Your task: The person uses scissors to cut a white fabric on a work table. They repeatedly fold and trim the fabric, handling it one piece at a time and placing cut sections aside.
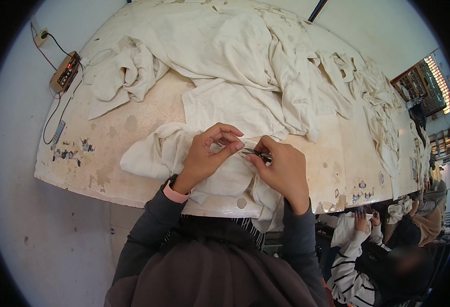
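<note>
My left hand (pixel 210 152) is raised over the table's near edge, thumb and forefinger pinched together. What lies between those fingertips, perhaps a thread or a bit of cloth, is too small to make out. Close beside it, my right hand (pixel 285 166) grips small dark thread snips (pixel 265 156), whose blades point left toward the left fingertips. Beneath both hands lies a crumpled off-white cloth piece (pixel 156 152), part of which hangs over the near edge. A larger heap of off-white fabric (pixel 220 46) spreads just beyond.
The worn table (pixel 117 138) has peeling patches. At its left stand a brown box with red lights (pixel 65 72), cables and a remote control (pixel 58 132). More fabric pieces (pixel 381 102) lie along the right. At lower right a person in striped sleeves (pixel 349 266) handles white cloth.
</note>
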`<action>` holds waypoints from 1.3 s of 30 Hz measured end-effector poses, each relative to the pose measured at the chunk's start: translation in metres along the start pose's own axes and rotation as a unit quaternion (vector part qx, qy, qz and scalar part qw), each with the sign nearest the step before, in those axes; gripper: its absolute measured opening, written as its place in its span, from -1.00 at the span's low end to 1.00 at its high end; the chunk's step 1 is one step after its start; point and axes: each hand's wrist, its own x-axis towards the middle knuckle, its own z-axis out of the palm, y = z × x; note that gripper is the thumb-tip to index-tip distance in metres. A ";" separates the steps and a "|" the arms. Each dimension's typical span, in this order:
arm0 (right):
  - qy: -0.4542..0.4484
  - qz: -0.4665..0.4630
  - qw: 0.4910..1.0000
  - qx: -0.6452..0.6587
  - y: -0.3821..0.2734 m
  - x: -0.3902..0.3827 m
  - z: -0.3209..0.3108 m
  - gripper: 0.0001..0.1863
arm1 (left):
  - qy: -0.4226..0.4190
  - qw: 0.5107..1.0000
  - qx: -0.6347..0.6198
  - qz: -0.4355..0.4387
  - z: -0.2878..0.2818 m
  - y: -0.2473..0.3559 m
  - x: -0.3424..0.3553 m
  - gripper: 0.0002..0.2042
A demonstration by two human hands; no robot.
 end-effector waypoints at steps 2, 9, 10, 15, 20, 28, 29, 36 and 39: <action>-0.022 -0.020 0.999 -0.033 0.001 0.004 0.000 -0.76 | 0.000 1.000 -0.004 0.007 0.001 0.001 0.000 -0.75; -0.052 -0.023 0.996 -0.063 0.003 0.001 0.006 -0.76 | 0.038 0.999 -0.015 0.017 0.001 -0.005 0.000 -0.79; -0.051 -0.017 0.997 -0.054 0.004 -0.002 0.007 -0.75 | 0.052 0.998 -0.029 -0.003 0.001 -0.003 0.001 -0.80; 0.042 0.002 0.995 0.085 0.012 -0.022 0.015 -0.67 | 0.072 0.997 -0.021 -0.017 -0.004 -0.011 -0.002 -0.84; -0.035 0.111 0.972 0.203 0.046 -0.029 0.030 -0.70 | -0.015 0.974 0.228 -0.002 0.001 0.000 -0.009 -0.83; 0.008 0.090 0.942 0.323 0.060 -0.038 0.055 -0.80 | -0.081 0.890 0.412 0.181 0.005 -0.022 -0.016 -0.82; 0.016 0.086 0.940 0.329 0.060 -0.039 0.056 -0.80 | -0.082 0.862 0.449 0.218 0.007 -0.022 -0.016 -0.83; 0.011 0.088 0.923 0.373 0.061 -0.042 0.052 -0.81 | -0.050 0.986 0.157 -0.018 -0.001 -0.020 -0.006 -0.85; -0.018 0.089 0.929 0.360 0.064 -0.043 0.049 -0.76 | -0.038 0.989 0.139 -0.044 -0.002 -0.017 -0.006 -0.86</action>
